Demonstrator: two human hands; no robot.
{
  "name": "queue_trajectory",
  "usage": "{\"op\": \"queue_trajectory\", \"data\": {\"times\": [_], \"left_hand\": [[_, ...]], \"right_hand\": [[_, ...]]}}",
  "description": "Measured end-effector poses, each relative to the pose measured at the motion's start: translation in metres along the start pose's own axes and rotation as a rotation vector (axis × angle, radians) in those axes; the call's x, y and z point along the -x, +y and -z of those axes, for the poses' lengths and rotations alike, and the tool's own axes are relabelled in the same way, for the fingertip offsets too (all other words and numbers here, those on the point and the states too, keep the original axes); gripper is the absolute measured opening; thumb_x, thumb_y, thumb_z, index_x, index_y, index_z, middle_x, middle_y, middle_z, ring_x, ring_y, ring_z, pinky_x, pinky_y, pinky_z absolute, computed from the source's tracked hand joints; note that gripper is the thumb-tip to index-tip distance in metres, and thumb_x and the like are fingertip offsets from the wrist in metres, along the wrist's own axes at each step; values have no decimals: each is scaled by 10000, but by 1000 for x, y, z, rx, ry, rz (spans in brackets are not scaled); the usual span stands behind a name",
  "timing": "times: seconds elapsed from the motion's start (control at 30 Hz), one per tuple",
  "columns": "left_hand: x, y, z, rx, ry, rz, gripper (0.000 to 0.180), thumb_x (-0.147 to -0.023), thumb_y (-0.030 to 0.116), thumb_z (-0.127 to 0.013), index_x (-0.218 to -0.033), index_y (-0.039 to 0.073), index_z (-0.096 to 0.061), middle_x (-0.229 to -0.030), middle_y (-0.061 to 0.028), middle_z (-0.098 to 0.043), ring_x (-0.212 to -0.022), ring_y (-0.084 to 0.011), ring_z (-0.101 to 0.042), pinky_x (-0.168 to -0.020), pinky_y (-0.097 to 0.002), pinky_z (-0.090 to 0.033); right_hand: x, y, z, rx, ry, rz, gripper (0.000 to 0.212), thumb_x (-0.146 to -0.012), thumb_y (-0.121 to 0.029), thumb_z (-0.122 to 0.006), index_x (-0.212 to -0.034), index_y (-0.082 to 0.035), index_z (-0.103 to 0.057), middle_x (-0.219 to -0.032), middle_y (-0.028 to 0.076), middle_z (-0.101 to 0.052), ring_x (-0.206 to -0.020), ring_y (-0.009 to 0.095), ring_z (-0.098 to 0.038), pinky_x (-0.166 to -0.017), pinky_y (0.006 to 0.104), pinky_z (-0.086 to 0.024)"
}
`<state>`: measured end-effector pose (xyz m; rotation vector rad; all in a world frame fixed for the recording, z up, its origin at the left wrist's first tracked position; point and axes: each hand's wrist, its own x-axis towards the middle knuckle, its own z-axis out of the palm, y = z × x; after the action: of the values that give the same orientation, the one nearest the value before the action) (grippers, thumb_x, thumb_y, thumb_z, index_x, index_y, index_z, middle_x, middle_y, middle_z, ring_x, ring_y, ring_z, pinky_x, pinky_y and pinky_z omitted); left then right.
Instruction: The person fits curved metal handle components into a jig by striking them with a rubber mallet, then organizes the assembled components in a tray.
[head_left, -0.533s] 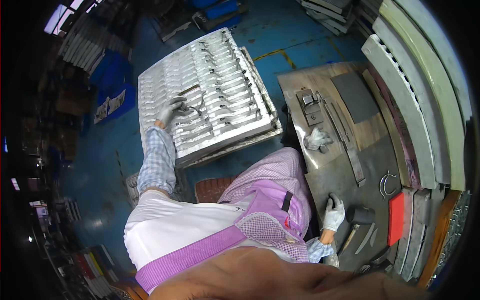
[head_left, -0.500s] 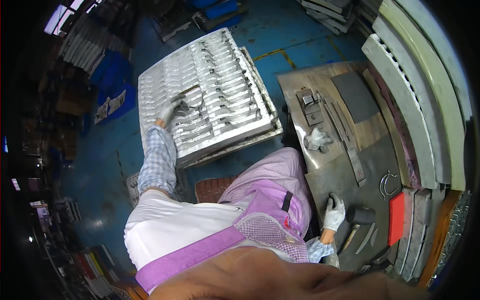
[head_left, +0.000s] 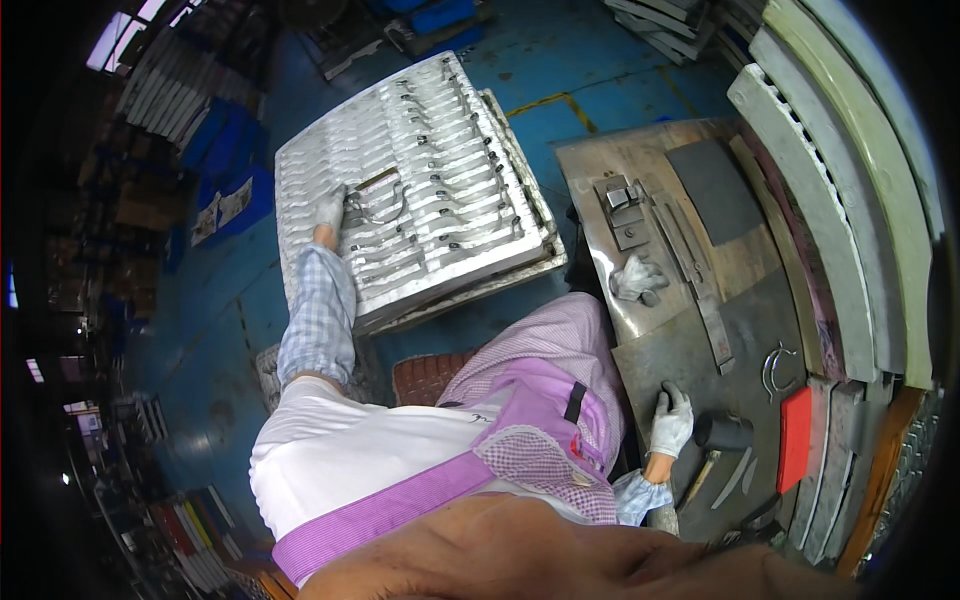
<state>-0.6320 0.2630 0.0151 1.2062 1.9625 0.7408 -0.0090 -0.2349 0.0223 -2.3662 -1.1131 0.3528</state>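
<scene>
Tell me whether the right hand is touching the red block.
Apart: the head view shows the black mallet and some gray bench top between the right hand and the red block.

Blue bin [head_left: 261, 188] w/ papers [head_left: 234, 203], yel. tape [head_left: 580, 112] on blue flr [head_left: 195, 370], dk. gray sheet [head_left: 715, 190], red slab [head_left: 795, 438], R-side foam panels [head_left: 787, 180]

A thin, curved grey metal piece [head_left: 404, 208] lies near the middle of a white, ribbed foam tray [head_left: 310, 165]. It bulges toward four o'clock.
</scene>
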Motion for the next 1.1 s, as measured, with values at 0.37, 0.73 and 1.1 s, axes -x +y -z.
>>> {"op": "queue_trajectory", "data": {"times": [0.37,0.73,1.1], "left_hand": [[223,158,-146,50,-103,-528,279,-953,194,-555,-1159,32,-649,-970,-112,-713,-810,-175,-672,-734,-292,-514],[542,267,-483,-82,-1147,-1815,296,-836,113,-631,-1130,82,-623,-1101,-118,-648,-973,-329,-616,-841,-408,-497],[564,257,-621,-397,-870,-2179,137,-877,212,-552,-882,76,-570,-713,-114,-590,-697,-268,-621,-654,-388,-503]], "right_hand": [[19,9,-4,219,199,-113,165,-841,-215,-610,-937,-129,-712,-1019,126,-685,-953,306,-645,-855,379,-512],[64,10,89,-339,499,-376,156,-858,-111,-624,-985,-70,-706,-979,115,-684,-908,278,-653,-816,352,-503],[90,104,50,479,383,-746,691,-740,-388,-707,-1349,-161,-470,-1229,181,-550,-1055,359,-552,-912,432,-446]]}}
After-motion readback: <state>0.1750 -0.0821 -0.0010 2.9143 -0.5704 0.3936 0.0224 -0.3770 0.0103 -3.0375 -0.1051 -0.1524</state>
